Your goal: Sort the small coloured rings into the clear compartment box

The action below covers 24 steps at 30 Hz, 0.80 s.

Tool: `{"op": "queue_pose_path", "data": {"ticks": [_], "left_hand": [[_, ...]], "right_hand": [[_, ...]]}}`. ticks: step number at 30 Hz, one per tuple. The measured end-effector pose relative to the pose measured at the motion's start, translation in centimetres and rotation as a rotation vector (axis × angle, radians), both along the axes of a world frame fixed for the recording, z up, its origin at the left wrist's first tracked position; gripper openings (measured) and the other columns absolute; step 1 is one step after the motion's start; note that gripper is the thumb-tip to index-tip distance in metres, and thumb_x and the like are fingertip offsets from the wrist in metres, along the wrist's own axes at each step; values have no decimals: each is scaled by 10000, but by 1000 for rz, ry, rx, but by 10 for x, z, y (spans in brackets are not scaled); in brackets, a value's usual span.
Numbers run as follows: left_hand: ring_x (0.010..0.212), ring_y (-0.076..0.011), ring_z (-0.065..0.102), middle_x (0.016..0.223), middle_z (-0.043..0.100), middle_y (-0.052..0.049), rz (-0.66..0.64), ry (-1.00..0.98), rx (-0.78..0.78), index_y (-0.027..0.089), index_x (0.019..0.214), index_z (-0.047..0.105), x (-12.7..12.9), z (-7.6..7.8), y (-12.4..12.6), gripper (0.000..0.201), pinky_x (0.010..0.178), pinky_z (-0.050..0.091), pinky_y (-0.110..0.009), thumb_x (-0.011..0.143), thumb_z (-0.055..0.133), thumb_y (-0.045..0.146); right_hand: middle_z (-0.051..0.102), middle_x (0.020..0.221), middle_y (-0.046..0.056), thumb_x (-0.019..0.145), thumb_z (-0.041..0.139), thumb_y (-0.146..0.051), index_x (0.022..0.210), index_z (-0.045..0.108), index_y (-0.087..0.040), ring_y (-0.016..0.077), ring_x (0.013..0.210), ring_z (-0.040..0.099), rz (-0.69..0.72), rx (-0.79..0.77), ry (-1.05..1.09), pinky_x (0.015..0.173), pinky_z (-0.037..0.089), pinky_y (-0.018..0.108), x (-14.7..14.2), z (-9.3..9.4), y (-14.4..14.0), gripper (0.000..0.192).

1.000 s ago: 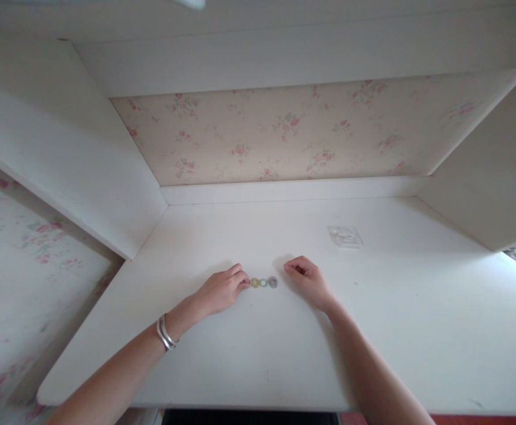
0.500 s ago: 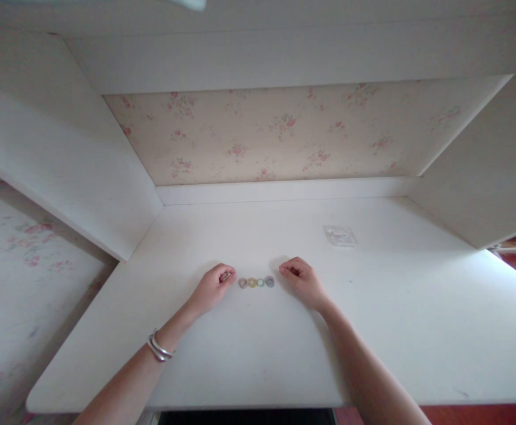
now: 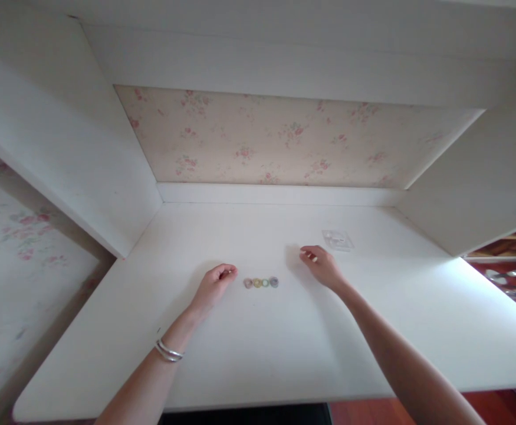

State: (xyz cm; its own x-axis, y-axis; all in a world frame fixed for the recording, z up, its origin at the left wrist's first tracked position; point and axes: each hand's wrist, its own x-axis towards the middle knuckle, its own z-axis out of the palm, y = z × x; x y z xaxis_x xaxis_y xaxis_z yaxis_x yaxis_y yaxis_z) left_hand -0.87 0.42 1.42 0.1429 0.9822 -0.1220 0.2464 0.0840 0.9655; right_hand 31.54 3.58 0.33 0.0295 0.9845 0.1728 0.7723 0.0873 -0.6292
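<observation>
1. Nearest the front edge of the desk [image 3: 284,366], two bare forearms are stretched inward over the white surface; bangles [image 3: 169,350] are worn on the left wrist.

2. The left hand [image 3: 213,285] is rested on the surface, fingers curled loosely inward. Something small may be pinched at its fingertips, but this cannot be told for certain. It is kept just left of the rings, apart from them.

3. Four small rings [image 3: 261,283] are laid flat in a short straight row, each touching or nearly touching the next, roughly midway between the side edges. The tidy line suggests that they are set out deliberately, side by side.

4. The right hand [image 3: 322,265] is held further back and to the right of the row, fingers bent in a narrow curl; nothing is seen in it. It is placed between the rings and the packet.

5. A clear packet [image 3: 337,239] is lain flat toward the back right corner, just beyond the right hand's fingertips.

6. Behind the back edge, floral wallpaper [image 3: 284,136] is framed by white panels.
</observation>
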Motion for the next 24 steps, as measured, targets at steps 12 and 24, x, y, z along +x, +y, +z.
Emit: {"op": "queue_pose_path", "data": {"ticks": [12, 24], "left_hand": [[560, -103, 409, 619, 485, 32, -59, -26, 46, 164, 869, 642, -7, -8, 0, 319, 511, 290, -219, 782, 540, 454], [643, -104, 502, 933, 546, -36, 3, 122, 374, 177, 957, 630, 3, -4, 3, 248, 670, 450, -259, 805, 547, 353]], "right_hand": [[418, 1282, 229, 792, 333, -689, 1356, 375, -218, 406, 1128, 451, -496, -421, -551, 837, 369, 537, 65, 36, 47, 736], [610, 1133, 135, 821, 442, -528, 1342, 401, -195, 274, 1014, 573, -310, -232, -504, 821, 425, 364, 6, 55, 42, 620]]}}
